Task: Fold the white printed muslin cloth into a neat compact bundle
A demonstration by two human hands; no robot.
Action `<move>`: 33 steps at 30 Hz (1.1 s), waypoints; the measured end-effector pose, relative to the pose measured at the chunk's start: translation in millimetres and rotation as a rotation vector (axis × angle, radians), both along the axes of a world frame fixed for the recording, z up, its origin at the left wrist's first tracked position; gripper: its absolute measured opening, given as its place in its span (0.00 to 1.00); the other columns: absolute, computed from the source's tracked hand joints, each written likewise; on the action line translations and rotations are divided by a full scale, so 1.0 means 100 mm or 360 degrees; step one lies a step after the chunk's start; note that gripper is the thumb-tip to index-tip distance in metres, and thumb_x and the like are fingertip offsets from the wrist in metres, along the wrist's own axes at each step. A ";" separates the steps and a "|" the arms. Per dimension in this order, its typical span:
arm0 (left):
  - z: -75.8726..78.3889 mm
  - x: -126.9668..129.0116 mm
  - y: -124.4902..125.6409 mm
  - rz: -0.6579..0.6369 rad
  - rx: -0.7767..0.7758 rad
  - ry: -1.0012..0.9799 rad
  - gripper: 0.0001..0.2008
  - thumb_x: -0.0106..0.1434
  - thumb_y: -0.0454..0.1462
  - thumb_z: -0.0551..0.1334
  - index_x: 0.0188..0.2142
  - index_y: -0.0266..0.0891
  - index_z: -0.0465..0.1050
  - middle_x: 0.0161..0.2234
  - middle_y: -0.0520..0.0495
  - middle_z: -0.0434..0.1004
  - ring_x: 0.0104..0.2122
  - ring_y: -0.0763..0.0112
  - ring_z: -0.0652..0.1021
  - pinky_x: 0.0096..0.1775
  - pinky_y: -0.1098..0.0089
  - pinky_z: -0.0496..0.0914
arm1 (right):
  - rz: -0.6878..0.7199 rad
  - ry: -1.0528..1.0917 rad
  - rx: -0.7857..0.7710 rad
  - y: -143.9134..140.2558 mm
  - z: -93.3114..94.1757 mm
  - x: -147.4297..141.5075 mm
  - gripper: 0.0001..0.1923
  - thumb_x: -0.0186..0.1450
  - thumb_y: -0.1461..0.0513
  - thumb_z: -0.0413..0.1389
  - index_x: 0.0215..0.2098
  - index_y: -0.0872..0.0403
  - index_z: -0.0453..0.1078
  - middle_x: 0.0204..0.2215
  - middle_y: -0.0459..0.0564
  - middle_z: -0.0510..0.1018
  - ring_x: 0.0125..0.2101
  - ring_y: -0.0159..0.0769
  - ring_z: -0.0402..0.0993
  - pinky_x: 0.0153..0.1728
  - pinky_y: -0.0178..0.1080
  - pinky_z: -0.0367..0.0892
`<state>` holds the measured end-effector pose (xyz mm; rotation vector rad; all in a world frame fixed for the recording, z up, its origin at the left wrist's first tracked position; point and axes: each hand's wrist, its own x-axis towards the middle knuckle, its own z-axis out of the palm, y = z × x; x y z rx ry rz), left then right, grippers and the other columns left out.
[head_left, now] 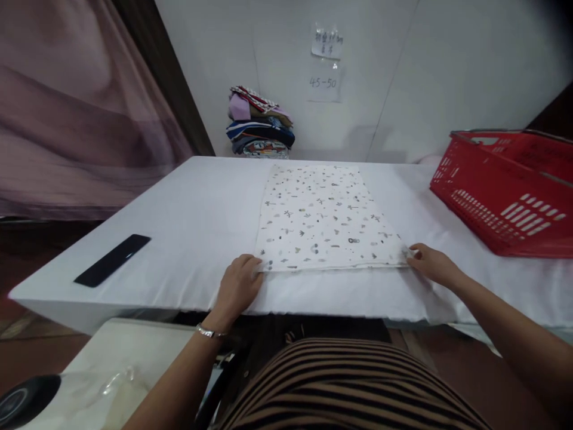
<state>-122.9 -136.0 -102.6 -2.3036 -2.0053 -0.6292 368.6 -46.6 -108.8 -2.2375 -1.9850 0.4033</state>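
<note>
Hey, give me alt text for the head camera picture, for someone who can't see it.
A person's left hand and right hand pinch the near corners of a patterned white cloth lying flat on a white table. A red basket sits at right, a black phone at left, a stack of folded fabrics by the wall.

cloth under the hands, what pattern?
White cloth with small scattered grey and brown motifs; left hand and right hand pinch its near corners. Head view.
</note>
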 end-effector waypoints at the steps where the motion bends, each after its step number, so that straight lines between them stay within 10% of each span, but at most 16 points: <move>1: 0.00 0.04 0.01 -0.0066 0.0046 0.0012 0.11 0.58 0.35 0.56 0.42 0.39 0.69 0.44 0.43 0.70 0.44 0.61 0.70 0.45 0.62 0.65 | 0.0074 -0.0066 0.0122 -0.04 0.01 -0.04 0.19 0.57 0.58 0.54 0.46 0.56 0.68 0.40 0.57 0.76 0.38 0.43 0.73 0.40 0.42 0.67; 9: 0.01 0.59 0.26 -0.0632 -0.0031 0.0022 0.11 0.63 0.36 0.53 0.41 0.40 0.72 0.42 0.43 0.72 0.43 0.63 0.70 0.44 0.59 0.65 | 0.0855 0.0182 0.0567 -0.23 0.06 -0.51 0.13 0.65 0.60 0.48 0.39 0.52 0.74 0.42 0.54 0.75 0.45 0.42 0.68 0.49 0.46 0.63; 33: -0.04 1.18 0.56 -0.0825 -0.0016 0.0267 0.11 0.67 0.34 0.49 0.34 0.37 0.69 0.34 0.46 0.70 0.36 0.66 0.69 0.38 0.65 0.65 | 0.1103 0.0025 0.0689 -0.27 0.00 -0.50 0.12 0.68 0.63 0.46 0.40 0.53 0.71 0.39 0.54 0.74 0.41 0.40 0.66 0.42 0.41 0.64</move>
